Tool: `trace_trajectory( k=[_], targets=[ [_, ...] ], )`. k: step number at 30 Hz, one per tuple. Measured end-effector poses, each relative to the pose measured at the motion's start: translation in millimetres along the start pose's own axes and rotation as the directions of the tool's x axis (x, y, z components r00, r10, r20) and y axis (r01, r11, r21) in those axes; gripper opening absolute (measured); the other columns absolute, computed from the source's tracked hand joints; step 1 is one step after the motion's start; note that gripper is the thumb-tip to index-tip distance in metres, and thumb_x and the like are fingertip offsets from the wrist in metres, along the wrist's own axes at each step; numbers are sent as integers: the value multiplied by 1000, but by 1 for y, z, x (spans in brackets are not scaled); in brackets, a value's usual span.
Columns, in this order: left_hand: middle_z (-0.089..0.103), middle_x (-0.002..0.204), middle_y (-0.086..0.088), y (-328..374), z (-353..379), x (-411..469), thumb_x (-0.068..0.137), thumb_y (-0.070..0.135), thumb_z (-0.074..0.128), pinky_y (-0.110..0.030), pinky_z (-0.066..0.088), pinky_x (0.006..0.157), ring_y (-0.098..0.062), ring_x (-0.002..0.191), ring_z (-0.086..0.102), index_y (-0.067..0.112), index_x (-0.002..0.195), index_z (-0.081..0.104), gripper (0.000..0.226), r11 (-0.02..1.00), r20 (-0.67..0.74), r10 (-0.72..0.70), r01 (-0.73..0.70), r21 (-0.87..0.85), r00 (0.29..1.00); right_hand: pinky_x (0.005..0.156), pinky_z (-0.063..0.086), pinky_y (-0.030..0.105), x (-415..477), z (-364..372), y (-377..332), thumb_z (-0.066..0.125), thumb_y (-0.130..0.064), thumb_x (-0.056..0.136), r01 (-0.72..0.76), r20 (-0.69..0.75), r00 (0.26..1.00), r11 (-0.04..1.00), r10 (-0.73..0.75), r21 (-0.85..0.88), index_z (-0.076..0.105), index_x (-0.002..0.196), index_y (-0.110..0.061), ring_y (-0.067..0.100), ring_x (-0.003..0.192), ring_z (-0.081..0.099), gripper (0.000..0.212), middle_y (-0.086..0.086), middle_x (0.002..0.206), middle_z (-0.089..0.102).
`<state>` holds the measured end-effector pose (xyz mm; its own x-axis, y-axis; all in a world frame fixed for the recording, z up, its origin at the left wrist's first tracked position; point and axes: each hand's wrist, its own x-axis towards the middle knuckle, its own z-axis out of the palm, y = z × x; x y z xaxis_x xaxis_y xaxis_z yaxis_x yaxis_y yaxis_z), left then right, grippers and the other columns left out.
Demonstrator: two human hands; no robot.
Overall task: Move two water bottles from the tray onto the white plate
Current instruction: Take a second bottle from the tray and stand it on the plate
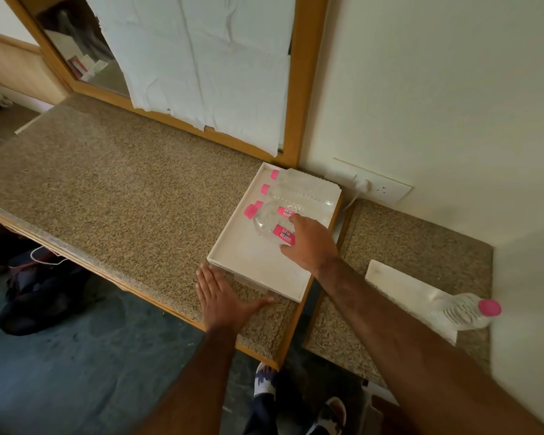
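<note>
Now right hand (308, 243) grasping bottle (270, 222), tray (258, 262)

The right hand (308, 243) covers the nearest bottle's (270, 226) base end — grip unclear; the far bottles (299, 186) blur together — count uncertain.

a speckled granite desk (113, 183) with a wooden edge is running along a cream wall (437, 89) — a wood-framed mirror (302, 89) is hanging above it, mostly covered by white paper (208, 64) — dark floor (76, 372) below.
</note>
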<state>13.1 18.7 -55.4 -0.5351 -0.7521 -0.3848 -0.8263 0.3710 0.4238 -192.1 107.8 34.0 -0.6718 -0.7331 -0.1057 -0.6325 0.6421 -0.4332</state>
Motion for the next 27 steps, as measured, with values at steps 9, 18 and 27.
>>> trace_trajectory(
  k=[9,18,27],
  targets=[
    [-20,175,-21,79,-27,6,42,113,47,-45,-13,131,-29,161,-25,0,164,-15,178,946,-51,313,-307,98,948,54,42,16,-28,-64,24,88,-51,66,-101,-228,962,970,152,221,53,104,-16,13,76,63,63,-4,93,63],
    [-24,173,-17,153,16,-9,55,113,38,-50,-4,134,-32,161,-23,0,164,-16,166,765,78,603,-604,225,794,49,36,5,-70,-105,91,95,-36,59,-168,-376,870,908,320,384,58,115,-12,1,69,58,72,-6,95,68],
    [-35,170,-14,184,79,-35,48,118,34,-45,-14,132,-28,160,-31,5,164,-20,171,682,285,650,-706,191,705,74,56,37,-126,-89,166,97,-30,57,-304,-411,755,827,512,472,60,110,-8,26,89,67,68,6,101,70]
  ],
)
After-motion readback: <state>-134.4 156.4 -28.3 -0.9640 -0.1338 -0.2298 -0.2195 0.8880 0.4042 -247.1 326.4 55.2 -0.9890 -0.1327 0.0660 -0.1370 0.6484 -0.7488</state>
